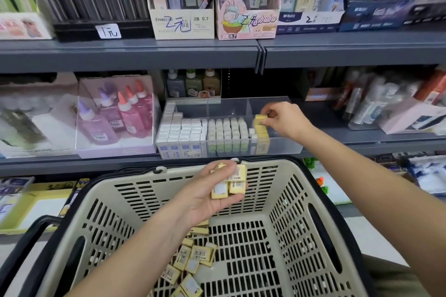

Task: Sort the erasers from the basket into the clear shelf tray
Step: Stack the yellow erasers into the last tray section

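Single eraser: one yellow eraser is pinched between the thumb and fingertips of the right hand, inside the right compartment of the clear tray, touching the top of the yellow row already standing there.
Eraser bundle: several yellow wrapped erasers, barcode labels up, lie in the left hand.
Left hand: palm up over the basket, fingers and thumb curled round the bundle.
Loose erasers: a heap lies on the basket floor, near side, partly hidden by the left forearm.
Basket: beige slotted plastic with black handles, directly in front of the tray.
Tray contents: white boxed erasers fill the left compartment; round-topped pale pieces fill the middle one.
Shelf: grey shelf carries the tray; glue bottles in a clear box stand just left of it.
Upper shelf: pen boxes with handwritten price marks.
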Tool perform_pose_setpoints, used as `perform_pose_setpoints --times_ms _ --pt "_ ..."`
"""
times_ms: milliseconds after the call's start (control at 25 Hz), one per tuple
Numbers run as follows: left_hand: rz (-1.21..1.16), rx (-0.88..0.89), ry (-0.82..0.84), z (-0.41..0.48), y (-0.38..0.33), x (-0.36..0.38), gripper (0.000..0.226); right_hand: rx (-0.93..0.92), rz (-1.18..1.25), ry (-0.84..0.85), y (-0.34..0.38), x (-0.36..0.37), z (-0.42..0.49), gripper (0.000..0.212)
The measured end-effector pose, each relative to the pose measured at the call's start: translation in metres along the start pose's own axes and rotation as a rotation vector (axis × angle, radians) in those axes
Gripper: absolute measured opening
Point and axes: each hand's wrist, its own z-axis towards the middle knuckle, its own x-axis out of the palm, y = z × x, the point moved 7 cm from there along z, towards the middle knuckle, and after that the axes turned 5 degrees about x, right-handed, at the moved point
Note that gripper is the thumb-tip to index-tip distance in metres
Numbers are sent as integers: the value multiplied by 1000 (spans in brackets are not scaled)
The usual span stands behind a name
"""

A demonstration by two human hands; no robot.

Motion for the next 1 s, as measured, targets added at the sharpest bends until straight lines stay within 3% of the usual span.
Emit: perform_pose_setpoints --times_ms 120,480,600,680,760,840,920,1000 --pt "-21 8 -16 3 -3 -1 43 -8 -58 93 -4 12 5 21" --pt "-58 19 -32 10 -8 13 47 -69 -169 152 -3 15 -3 22" --pt "-77 27 -47 12 -12 14 48 -134 -250 54 12 -5 -21 22" --pt "-74 30 -45 14 -13 16 48 -207 -79 -13 28 -18 -47 20" --pt "-54 28 -30 16 -12 21 54 -251 154 120 47 -18 -77 21" --pt "-40 29 -3 19 -9 30 64 -268 162 237 57 -10 -98 26" --pt "-59 29 24 20 -6 37 69 -240 152 244 54 -7 -104 18" --pt "-90 29 49 21 -3 42 66 -149 332 261 44 -8 -102 15"
